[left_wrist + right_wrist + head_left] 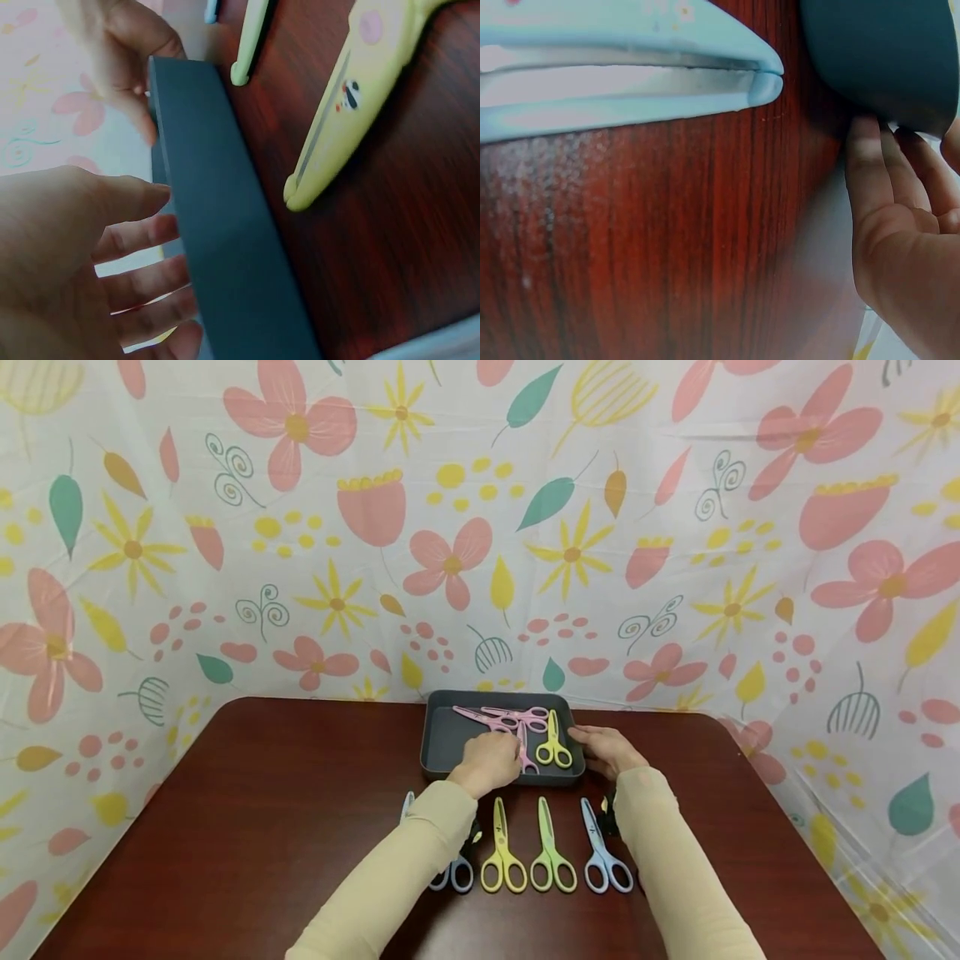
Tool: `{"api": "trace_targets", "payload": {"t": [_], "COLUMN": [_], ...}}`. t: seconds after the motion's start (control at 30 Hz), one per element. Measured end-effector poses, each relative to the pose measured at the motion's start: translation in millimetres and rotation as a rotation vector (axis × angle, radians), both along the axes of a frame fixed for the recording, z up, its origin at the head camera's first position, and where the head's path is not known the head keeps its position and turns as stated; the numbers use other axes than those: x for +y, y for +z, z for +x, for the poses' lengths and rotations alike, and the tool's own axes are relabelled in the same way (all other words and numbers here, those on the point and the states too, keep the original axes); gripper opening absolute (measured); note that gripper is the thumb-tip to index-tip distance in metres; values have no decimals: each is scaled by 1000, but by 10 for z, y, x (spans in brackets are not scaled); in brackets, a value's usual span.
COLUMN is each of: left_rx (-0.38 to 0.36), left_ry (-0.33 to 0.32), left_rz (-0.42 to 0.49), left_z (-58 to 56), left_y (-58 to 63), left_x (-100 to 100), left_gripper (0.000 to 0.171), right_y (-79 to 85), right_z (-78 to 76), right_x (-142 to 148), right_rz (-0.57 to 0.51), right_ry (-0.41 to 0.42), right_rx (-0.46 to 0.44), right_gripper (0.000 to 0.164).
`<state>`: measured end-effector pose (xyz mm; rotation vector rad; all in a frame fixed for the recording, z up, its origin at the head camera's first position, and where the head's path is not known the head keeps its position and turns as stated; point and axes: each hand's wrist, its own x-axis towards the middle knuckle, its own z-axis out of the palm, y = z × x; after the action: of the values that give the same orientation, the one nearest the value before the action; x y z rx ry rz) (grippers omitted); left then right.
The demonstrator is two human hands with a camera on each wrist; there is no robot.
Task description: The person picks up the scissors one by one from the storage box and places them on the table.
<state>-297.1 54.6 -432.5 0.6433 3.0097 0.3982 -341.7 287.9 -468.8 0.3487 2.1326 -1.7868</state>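
Note:
A dark grey tray (pixel 450 760) stands at the back of the table, holding several pink scissors (pixel 491 718) and one pair of yellow scissors (pixel 553 747). Over its front wall reaches my left hand (pixel 489 762), close to the lower pink pair. The left wrist view shows the fingers (pixel 142 285) loosely bent and apart at the rim, tips partly hidden behind the wall; nothing shows in their grasp. My right hand (pixel 611 750) holds the tray's right side, its fingers (pixel 870 165) against the lower corner and the thumb higher up.
In front of the tray lie blue scissors (pixel 461 875) partly under my left sleeve, yellow scissors (pixel 501 852), green scissors (pixel 551 852) and another blue pair (pixel 603 856). A flowered curtain (pixel 450 635) hangs behind the brown table (pixel 285 793).

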Motion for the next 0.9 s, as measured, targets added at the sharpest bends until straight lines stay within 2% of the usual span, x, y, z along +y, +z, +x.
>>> {"api": "trace_targets", "payload": {"t": [0.13,0.3,0.4,0.53,0.7,0.9], "left_rx": [-48,-128,-151,-161,-178,-157], "left_ry": [34,100,141,192,235,226], "left_rz": [-48,-57,-48,-46,-50,-52], "left_z": [-52,-75,-105,-170,-198,-194], "left_y": [-30,-71,-85,-94,-113,-117], "left_x": [102,198,248,288,280,269], "left_gripper": [22,16,27,42,51,52], "right_y": [5,-12,-12,-9,-5,12], "right_z": [10,29,35,25,19,53], "right_x": [-5,-2,0,1,-27,-20], "right_rz": [-7,-17,-12,-7,-1,7], "right_ry": [4,0,-1,-5,-2,-10], "right_rx": [-1,-7,-7,-3,1,10], "right_gripper": [60,61,61,62,62,61]}}
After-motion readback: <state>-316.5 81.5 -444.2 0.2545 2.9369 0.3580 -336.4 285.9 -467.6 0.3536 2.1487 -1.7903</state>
